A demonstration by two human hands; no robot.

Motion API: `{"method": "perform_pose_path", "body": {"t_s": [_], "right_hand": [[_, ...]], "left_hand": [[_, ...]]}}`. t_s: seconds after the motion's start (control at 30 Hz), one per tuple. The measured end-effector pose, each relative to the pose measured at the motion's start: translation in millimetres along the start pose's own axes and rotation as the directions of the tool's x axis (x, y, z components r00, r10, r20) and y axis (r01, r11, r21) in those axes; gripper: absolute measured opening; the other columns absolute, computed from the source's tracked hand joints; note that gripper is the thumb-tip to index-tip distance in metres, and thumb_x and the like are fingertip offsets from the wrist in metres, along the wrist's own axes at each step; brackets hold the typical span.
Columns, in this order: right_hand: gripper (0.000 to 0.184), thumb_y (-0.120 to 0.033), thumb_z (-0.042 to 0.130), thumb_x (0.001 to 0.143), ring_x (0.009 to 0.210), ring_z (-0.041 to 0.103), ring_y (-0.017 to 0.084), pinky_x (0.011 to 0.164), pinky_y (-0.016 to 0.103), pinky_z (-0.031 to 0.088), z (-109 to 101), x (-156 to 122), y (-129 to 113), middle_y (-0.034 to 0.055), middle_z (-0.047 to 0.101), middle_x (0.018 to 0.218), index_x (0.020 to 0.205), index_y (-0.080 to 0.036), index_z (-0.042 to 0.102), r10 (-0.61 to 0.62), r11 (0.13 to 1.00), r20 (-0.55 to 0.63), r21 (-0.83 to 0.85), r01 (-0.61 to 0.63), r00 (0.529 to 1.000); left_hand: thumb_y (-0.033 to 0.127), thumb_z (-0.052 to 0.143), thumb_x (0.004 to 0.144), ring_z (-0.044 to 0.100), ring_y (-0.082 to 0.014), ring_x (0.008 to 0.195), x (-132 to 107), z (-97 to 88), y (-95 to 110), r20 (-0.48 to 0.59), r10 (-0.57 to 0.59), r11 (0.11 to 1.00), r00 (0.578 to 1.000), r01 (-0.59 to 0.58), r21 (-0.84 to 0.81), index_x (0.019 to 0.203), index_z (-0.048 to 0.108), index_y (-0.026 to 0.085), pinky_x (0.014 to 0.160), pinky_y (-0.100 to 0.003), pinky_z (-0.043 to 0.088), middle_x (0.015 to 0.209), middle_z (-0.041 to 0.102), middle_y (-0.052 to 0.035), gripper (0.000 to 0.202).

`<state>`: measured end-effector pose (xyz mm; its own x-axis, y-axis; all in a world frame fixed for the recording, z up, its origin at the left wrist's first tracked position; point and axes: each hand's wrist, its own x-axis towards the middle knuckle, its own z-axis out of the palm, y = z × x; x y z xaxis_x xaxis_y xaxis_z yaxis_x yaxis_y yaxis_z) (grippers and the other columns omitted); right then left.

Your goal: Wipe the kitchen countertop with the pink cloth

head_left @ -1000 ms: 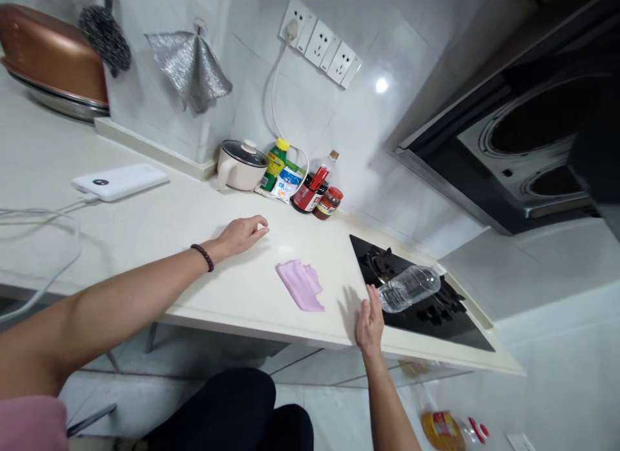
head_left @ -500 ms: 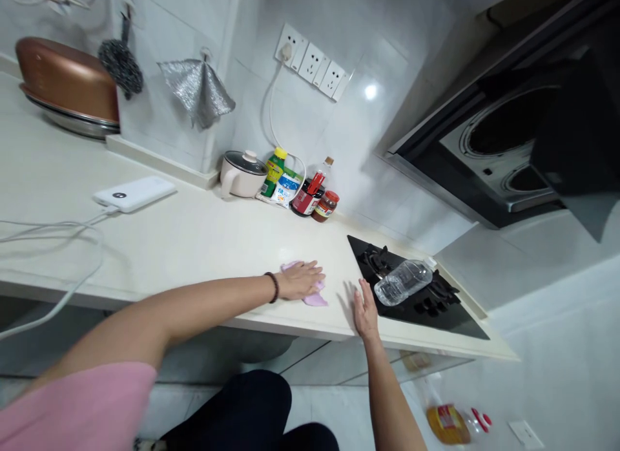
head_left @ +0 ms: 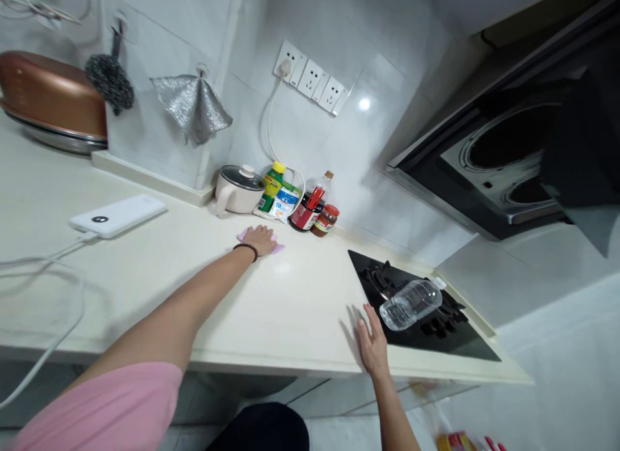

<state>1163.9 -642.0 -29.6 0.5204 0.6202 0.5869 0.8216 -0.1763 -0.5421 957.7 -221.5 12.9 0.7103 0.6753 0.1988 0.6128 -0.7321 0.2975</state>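
My left hand lies palm down on a pink cloth, pressing it onto the pale countertop far back, just in front of a small white pot. Only the cloth's edges show around the fingers. A dark bead bracelet circles that wrist. My right hand rests flat with fingers stretched out on the counter's front edge, just left of the black gas hob. A clear plastic bottle lies on its side on the hob's burner grates, close to my right fingertips.
Sauce bottles and jars stand by the wall beside the pot. A white power bank with a cable lies at the left. A copper pan, a scrubber and a silver cloth hang or rest further back. A range hood overhangs the right.
My left hand moved right onto the pink cloth, then slid it away across the counter toward the pot. My right hand stayed by the hob's edge.
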Motion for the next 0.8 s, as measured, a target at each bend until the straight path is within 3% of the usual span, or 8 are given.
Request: {"method": "perform_pose_path", "body": {"t_s": [0.07,0.17,0.33,0.43,0.53,0.67,0.8], "right_hand": [[0.053,-0.049,0.049,0.095,0.143,0.036,0.033,0.113,0.068,0.028,0.0,0.3,1.8,0.01,0.043,0.152,0.144,-0.029,0.049,0.01,1.0,0.012,0.017,-0.01,1.0],[0.054,-0.05,0.05,0.094,0.143,0.035,0.034,0.113,0.068,0.029,-0.7,1.2,3.4,0.0088,0.042,0.153,0.145,-0.031,0.048,0.026,0.999,0.046,0.027,-0.027,0.999],[0.055,-0.049,0.051,0.093,0.144,0.033,0.035,0.114,0.07,0.026,-3.3,0.7,-0.4,0.0052,0.041,0.154,0.146,-0.037,0.045,0.042,0.999,0.07,0.022,-0.043,0.997],[0.054,-0.049,0.051,0.093,0.144,0.032,0.036,0.113,0.07,0.026,-4.4,-0.6,-1.9,0.0044,0.04,0.155,0.146,-0.037,0.045,0.062,0.998,0.056,0.009,-0.062,0.997],[0.055,-0.049,0.054,0.092,0.144,0.032,0.037,0.114,0.069,0.026,-5.0,-1.3,0.7,0.0061,0.04,0.155,0.145,-0.035,0.047,0.09,0.996,0.045,0.015,-0.091,0.995],[0.057,-0.049,0.057,0.092,0.144,0.031,0.037,0.116,0.065,0.025,-5.7,-1.0,4.2,0.0097,0.041,0.154,0.144,-0.028,0.049,0.131,0.99,0.059,0.044,-0.133,0.99],[0.055,-0.049,0.057,0.092,0.144,0.032,0.035,0.118,0.061,0.023,-5.1,-1.2,0.2,0.0091,0.043,0.153,0.142,-0.027,0.052,0.162,0.984,0.062,0.064,-0.166,0.985]], "left_hand": [[0.044,0.04,0.093,0.039,-0.0332,0.129,14.7,3.4,1.6,0.008,0.018,1.0,1.0,-0.018,0.001,0.128,0.052,0.015,0.104,-0.05,0.028,0.139,0.051,-0.0199,0.047],[0.042,0.04,0.093,0.039,-0.033,0.131,36.2,14.6,20.9,0.023,0.099,0.995,0.995,-0.099,-0.018,0.132,0.05,0.014,0.106,-0.05,0.029,0.141,0.049,-0.02,0.049],[0.043,0.048,0.091,0.034,-0.0297,0.138,67.1,44.7,83.5,-0.012,0.316,0.946,0.949,-0.317,-0.069,0.136,0.047,0.019,0.11,-0.044,0.03,0.152,0.038,-0.0152,0.051],[0.048,0.053,0.088,0.043,-0.0312,0.126,82.0,60.5,125.6,-0.024,0.425,0.9,0.905,-0.426,-0.094,0.122,0.056,0.015,0.103,-0.044,0.037,0.136,0.051,-0.0179,0.048],[0.05,0.055,0.086,0.048,-0.0316,0.12,94.3,69.2,155.2,0.005,0.453,0.886,0.891,-0.45,-0.109,0.116,0.059,0.012,0.099,-0.044,0.04,0.127,0.055,-0.0191,0.048],[0.049,0.055,0.086,0.048,-0.029,0.12,103.1,73.2,165.7,0.019,0.454,0.886,0.891,-0.449,-0.117,0.114,0.061,0.015,0.099,-0.041,0.04,0.126,0.056,-0.0154,0.044],[0.049,0.051,0.089,0.048,-0.0255,0.122,103.4,72.5,149.5,0.014,0.422,0.901,0.906,-0.418,-0.119,0.118,0.059,0.019,0.102,-0.038,0.039,0.129,0.056,-0.0114,0.042]]}}
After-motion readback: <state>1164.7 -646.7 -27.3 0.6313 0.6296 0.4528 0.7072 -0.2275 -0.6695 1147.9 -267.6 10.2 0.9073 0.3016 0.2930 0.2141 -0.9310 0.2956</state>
